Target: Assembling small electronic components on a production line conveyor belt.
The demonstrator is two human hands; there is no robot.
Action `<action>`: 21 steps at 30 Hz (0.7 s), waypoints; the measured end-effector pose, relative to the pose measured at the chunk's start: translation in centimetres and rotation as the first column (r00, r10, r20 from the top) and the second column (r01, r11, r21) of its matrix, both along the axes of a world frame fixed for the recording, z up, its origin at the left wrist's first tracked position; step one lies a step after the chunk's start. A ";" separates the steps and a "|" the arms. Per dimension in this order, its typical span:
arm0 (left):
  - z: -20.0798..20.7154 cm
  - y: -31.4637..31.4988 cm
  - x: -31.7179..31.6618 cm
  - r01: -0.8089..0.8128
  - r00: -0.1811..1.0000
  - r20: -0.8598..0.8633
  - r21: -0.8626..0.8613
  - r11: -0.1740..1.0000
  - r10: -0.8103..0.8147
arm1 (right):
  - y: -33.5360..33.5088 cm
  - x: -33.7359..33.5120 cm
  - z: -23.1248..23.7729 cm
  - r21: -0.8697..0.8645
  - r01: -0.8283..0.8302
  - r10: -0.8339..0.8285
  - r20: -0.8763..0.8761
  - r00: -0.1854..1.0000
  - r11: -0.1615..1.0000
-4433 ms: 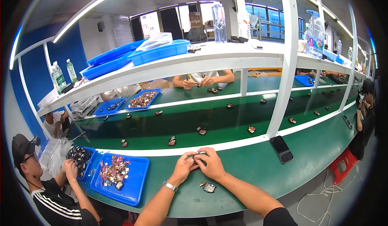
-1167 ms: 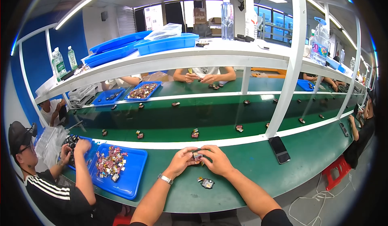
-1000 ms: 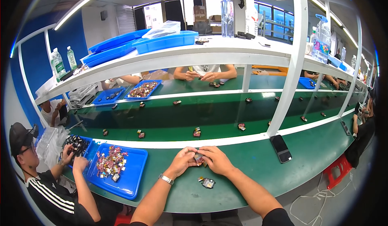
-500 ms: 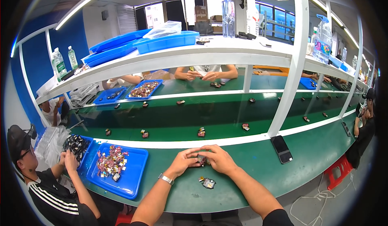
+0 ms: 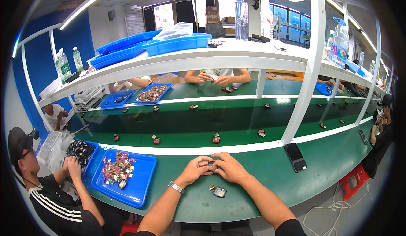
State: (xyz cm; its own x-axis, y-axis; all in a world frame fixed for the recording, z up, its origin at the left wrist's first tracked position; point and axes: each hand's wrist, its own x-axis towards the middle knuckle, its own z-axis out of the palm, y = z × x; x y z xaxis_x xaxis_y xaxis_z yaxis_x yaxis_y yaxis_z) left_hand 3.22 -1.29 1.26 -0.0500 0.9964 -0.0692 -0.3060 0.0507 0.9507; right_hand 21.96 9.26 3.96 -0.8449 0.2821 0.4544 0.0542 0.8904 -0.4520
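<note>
Between my left hand and my right hand is a small dark electronic module, gripped by the fingers of both. My hands meet over the green bench, and the fingers partly cover the module. Closer to me on the bench lies a second small module, dark-edged and silvery, with a yellowish piece beside it. To the left of my left forearm sits a blue tray holding a heap of small reddish, white and yellow parts.
Beyond a white rail runs a green belt carrying scattered modules. A white post rises at right, near a dark phone. A co-worker sits at left by a tray of black parts; others work across the belt.
My fingers have shifted around the module, which now shows more between them. The modules on the belt have slid slightly right. The co-worker's hands at left have moved a little.
</note>
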 end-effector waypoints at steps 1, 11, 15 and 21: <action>-0.1 0.0 0.0 0.001 1.000 0.001 0.013 1.000 -0.001 | 0.0 0.0 -0.1 -0.001 0.000 0.000 0.001 1.000 1.000; 0.3 -0.1 -0.4 0.103 0.994 0.033 0.061 0.993 -0.105 | -0.3 -0.4 -0.8 -0.147 0.039 -0.042 -0.017 0.999 0.988; 0.1 -0.4 -0.7 0.101 0.992 0.062 0.076 0.992 -0.106 | -0.3 -0.7 -1.2 -0.213 0.037 -0.048 -0.046 0.998 0.976; 0.1 -0.1 -0.7 0.127 0.990 0.043 0.086 0.988 -0.131 | -0.3 -0.3 -0.7 -0.292 -0.054 0.038 -0.061 0.997 0.955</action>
